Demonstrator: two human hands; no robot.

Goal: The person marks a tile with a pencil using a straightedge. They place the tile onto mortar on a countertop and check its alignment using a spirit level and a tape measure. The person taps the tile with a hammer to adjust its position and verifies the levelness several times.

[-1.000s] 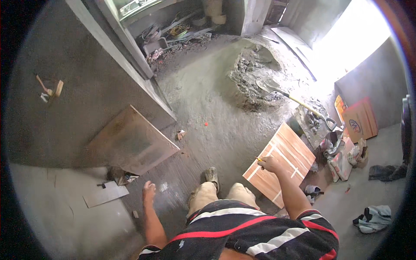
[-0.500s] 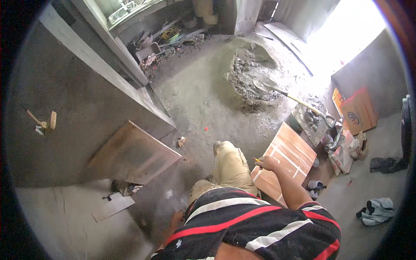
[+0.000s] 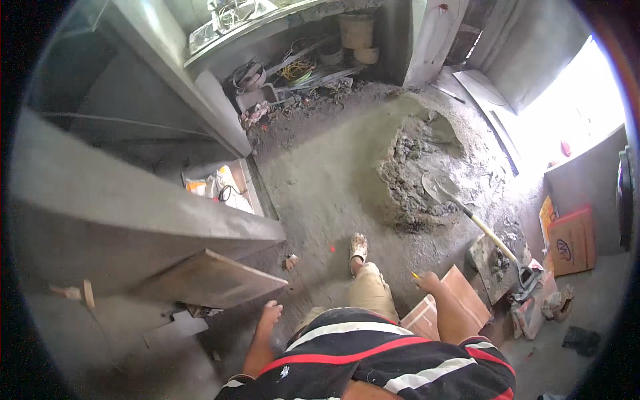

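My right hand (image 3: 430,284) is closed around a thin yellow pencil (image 3: 417,275), whose end sticks out to the left. Below that hand and forearm lies a wood-grained reddish-brown board or tile (image 3: 471,293) with pale lines across it, partly covered by my arm. My left hand (image 3: 269,313) hangs low on the left, its fingers loosely curled and slightly apart, with nothing visible in them. The nearest thing to it is a leaning flat panel (image 3: 217,279) beside the left wall.
A shovel (image 3: 472,215) rests in a heap of wet mortar (image 3: 417,173) ahead. At right stand a cardboard box (image 3: 572,243) and plastic bags (image 3: 533,303). A grey low wall (image 3: 153,207) ends at left; buckets (image 3: 357,32) and cables sit at the back.
The view has shifted, bringing a doorway with bags on the left into sight. My left hand has come into view, a shoed foot shows ahead, and my right hand has lifted off the board with the pencil.
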